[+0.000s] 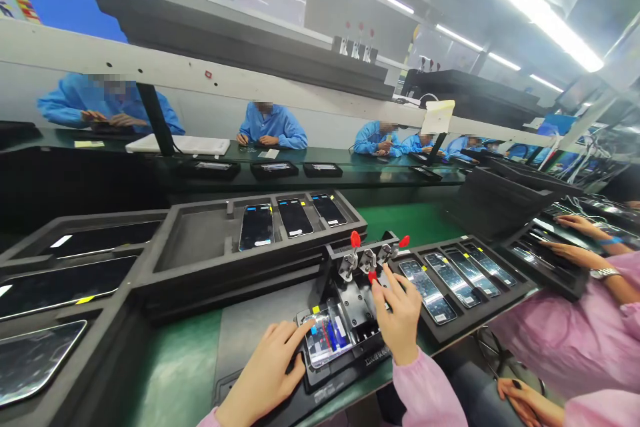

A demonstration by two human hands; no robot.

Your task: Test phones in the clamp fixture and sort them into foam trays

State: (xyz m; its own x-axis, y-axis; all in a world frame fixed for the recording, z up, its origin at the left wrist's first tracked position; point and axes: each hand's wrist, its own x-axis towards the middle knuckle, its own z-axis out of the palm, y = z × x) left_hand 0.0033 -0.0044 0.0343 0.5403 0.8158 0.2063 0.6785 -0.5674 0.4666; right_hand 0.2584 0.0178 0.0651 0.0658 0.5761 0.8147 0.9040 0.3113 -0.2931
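Note:
A black clamp fixture [356, 300] with red-tipped toggle levers stands on the bench before me. On its left part lies a phone [327, 339] with its inner parts showing and a yellow tab at its top edge. My left hand [273, 363] is at the phone's left side, fingers apart, the index fingertip on its upper left edge. Over the fixture's right side is my right hand [400, 310], its fingers at the middle lever's red tip [373, 277]. Two other red tips [355, 239] point up behind.
Left of the fixture, a black foam tray [185, 230] holds several dark-screened phones. Another tray [440, 333] on the right holds several opened phones. More phones lie in trays at far left. A co-worker's hands [570, 253] are at the right; people in blue sit across.

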